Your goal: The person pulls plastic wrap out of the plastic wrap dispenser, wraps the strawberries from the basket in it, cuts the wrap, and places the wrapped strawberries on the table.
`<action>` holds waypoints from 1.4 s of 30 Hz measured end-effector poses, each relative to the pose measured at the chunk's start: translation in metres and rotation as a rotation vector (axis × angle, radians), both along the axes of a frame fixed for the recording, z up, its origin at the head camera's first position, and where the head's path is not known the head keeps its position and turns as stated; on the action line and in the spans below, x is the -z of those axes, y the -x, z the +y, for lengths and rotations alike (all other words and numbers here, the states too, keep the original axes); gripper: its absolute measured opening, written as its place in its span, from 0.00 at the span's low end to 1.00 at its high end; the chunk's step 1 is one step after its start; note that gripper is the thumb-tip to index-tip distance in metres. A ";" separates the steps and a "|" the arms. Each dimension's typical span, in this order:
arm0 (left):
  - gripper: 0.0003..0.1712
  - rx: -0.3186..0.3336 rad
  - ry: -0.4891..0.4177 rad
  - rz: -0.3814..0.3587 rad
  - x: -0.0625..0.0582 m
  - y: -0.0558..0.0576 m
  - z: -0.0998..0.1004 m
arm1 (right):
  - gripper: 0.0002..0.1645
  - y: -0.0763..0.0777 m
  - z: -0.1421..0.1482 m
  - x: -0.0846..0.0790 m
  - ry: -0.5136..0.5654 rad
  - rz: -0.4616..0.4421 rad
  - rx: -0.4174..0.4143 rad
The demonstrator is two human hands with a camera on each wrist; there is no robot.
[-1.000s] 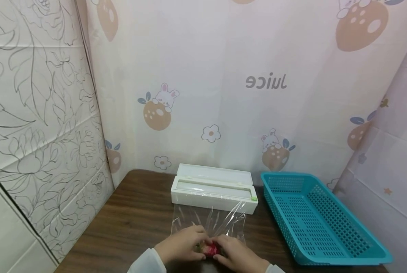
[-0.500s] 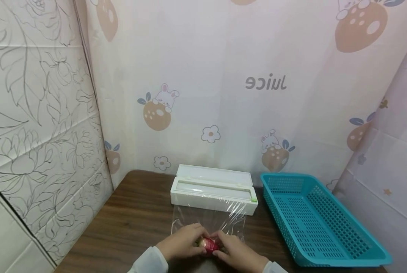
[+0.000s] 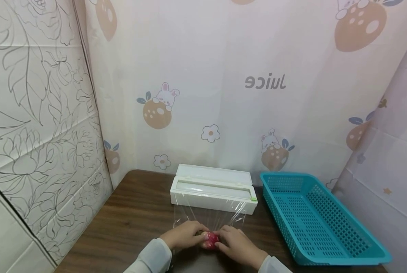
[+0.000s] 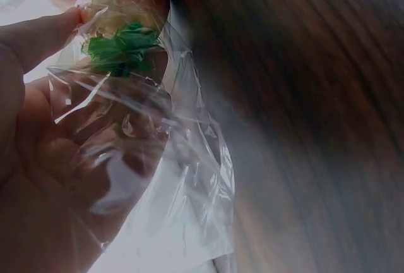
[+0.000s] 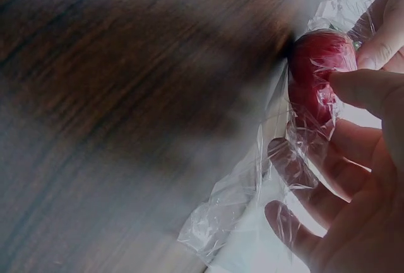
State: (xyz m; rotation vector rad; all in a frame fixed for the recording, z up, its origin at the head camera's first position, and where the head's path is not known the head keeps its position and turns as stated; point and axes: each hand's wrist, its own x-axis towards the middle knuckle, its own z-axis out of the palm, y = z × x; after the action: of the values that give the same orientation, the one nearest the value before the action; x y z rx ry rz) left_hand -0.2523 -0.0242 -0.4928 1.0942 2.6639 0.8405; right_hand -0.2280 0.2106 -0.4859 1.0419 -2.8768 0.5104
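Observation:
A red strawberry (image 3: 211, 240) with a pale shoulder and green leaves (image 4: 123, 48) lies in clear cling film (image 4: 189, 140), low in the middle of the head view. From the left, my left hand (image 3: 186, 236) grips its leafy end, with loose film across the palm. My right hand (image 3: 238, 244) holds the red end from the other side; its thumb presses the film-covered skin in the right wrist view, and the other fingers spread behind loose film. Beyond both hands, the film stretches back to a white cling film dispenser box (image 3: 213, 202) with its lid raised.
A teal perforated plastic basket (image 3: 326, 227) stands on the right of the dark wood table (image 3: 121, 220). Patterned curtains (image 3: 196, 76) hang behind the table and at its left side. A small green piece (image 3: 253, 199) sits at the dispenser's right end.
Both hands have moved slightly away from me with the strawberry, toward the dispenser. The strawberry has turned within the film, and its red side now faces up more. The dispenser and basket stay put.

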 end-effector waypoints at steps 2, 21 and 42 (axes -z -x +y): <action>0.19 -0.003 -0.003 -0.014 0.000 0.001 0.000 | 0.21 0.000 0.000 0.001 -0.005 -0.016 0.000; 0.11 -0.071 -0.057 0.001 0.002 0.010 0.002 | 0.25 0.001 -0.006 -0.002 -0.005 0.090 -0.003; 0.14 -0.145 -0.025 0.026 0.004 0.011 0.004 | 0.26 0.020 -0.016 -0.003 0.022 -0.142 0.006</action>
State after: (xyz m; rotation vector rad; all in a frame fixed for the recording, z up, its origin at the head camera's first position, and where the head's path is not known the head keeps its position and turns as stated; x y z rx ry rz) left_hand -0.2635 -0.0203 -0.4964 0.9326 2.7890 0.8916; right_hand -0.2481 0.1943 -0.4827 1.0344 -2.9871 0.6387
